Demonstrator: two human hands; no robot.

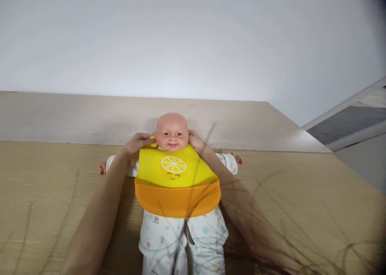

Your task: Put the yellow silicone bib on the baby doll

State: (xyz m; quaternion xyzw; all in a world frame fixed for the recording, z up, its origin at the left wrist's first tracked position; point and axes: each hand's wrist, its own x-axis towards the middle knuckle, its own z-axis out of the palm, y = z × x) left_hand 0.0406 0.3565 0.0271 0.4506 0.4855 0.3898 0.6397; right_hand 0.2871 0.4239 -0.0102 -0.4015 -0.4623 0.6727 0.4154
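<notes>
A baby doll (171,125) in white patterned clothes (163,234) lies on its back with its arms spread. Over its chest spreads a yellow bib (153,162) with a citrus slice and smiling face, and an orange catch pocket (177,198) along the bottom. My left hand (138,142) pinches the bib's neck strap beside the doll's neck, on the left. On the other side, my right hand (195,140) is closed at the neck strap, its fingertips partly hidden behind the doll's head. The strap ends behind the neck are out of sight.
The doll rests on a light wooden table (54,178) with a paler strip (60,114) along the back. A white wall (181,42) rises behind it. Dark blurred hair strands cross the lower part of the view. A grey recess (350,122) shows beyond the table's right edge.
</notes>
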